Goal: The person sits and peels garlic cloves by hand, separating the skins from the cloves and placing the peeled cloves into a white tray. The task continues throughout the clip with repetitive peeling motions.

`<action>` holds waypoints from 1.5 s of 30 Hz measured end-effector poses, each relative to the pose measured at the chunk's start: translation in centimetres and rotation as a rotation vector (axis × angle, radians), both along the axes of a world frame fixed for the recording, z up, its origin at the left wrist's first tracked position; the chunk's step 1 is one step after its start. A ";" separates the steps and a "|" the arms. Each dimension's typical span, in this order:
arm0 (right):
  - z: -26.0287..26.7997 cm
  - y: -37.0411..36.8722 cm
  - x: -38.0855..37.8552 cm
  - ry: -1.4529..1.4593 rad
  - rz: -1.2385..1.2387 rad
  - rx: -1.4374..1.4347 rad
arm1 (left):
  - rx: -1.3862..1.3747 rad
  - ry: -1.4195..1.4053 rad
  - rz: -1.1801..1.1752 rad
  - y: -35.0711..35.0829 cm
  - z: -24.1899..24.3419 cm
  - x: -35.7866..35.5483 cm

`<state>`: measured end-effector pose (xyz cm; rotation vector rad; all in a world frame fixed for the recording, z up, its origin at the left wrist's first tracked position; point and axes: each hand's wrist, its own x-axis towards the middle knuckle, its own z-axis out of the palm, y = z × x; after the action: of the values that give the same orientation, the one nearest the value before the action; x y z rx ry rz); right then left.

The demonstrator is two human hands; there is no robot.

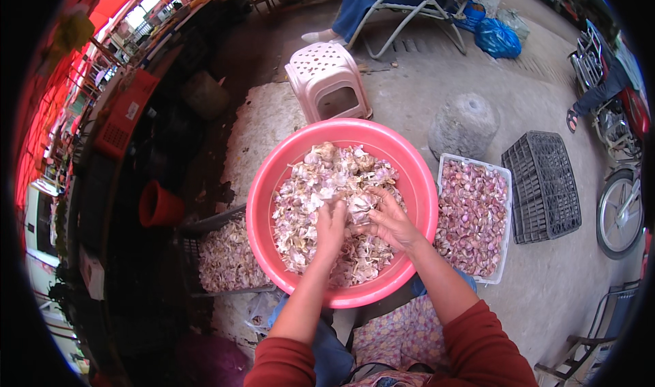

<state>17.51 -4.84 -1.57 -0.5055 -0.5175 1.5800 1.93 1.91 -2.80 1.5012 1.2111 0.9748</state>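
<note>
A round pink plastic basin (266, 177) stands before me, heaped with garlic skins (299, 223) and some whole bulbs near its far side. My right hand (394, 223) holds a garlic bulb (361, 206) between thumb and fingers, above the heap. Close by on the left, my left hand (331, 226) hovers over the skins with its fingers pointing away from me. Whether its fingertips grip anything is hard to make out. Right of the basin, a white plastic crate (506, 223) holds many purple-skinned garlic cloves (471, 218).
At left sits a dark crate (230, 289) full of garlic skins. A pink plastic stool (327, 75) stands beyond the basin. To the right are a concrete block (464, 123), a black plastic crate (542, 187) and a motorcycle (621, 203). Someone sits in a folding chair (409, 8) ahead.
</note>
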 end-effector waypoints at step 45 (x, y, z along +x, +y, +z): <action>-1.0 0.4 -0.7 -0.132 0.006 -0.075 | -0.374 -0.409 -0.076 0.5 1.7 -1.3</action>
<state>16.76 -4.39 -2.57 -0.6692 -0.5611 1.5828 0.59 2.46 -1.08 0.9882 0.9665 0.8913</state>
